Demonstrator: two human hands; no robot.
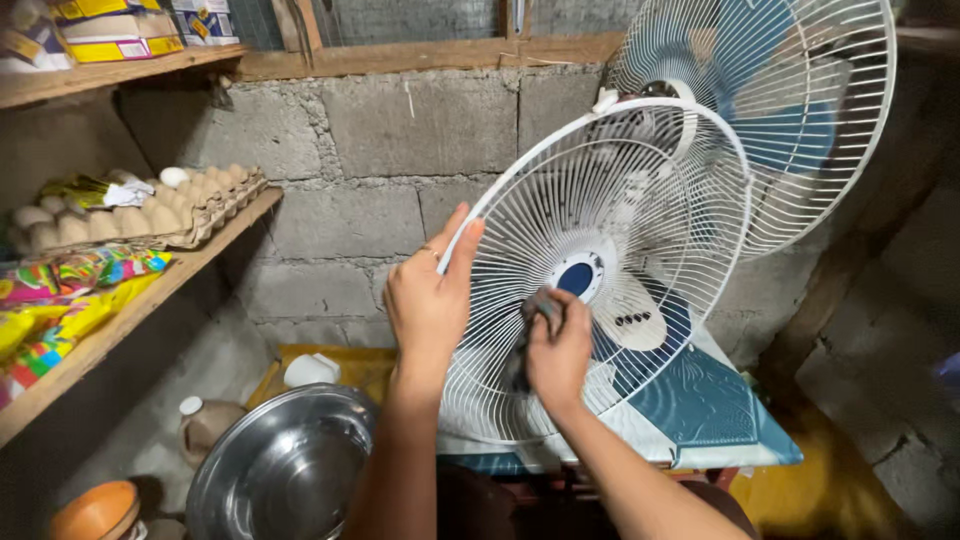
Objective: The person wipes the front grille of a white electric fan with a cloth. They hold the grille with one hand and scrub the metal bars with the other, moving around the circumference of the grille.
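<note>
My left hand (430,300) grips the left rim of a white wire fan guard (660,210), holding it upright and tilted. My right hand (558,350) presses a dark cloth (540,303) against the guard's wires, just left of its blue centre cap (576,278). Behind the guard stands the electric fan (790,110) with blue blades inside its rear white guard. The fan's white and teal base (700,400) lies below my hands.
A steel basin (285,465) sits at lower left, with an orange bowl (95,510) and a plastic jug (205,425) beside it. Wooden shelves on the left carry egg trays (150,210) and colourful snack packets (60,300). A grey block wall (400,150) stands behind.
</note>
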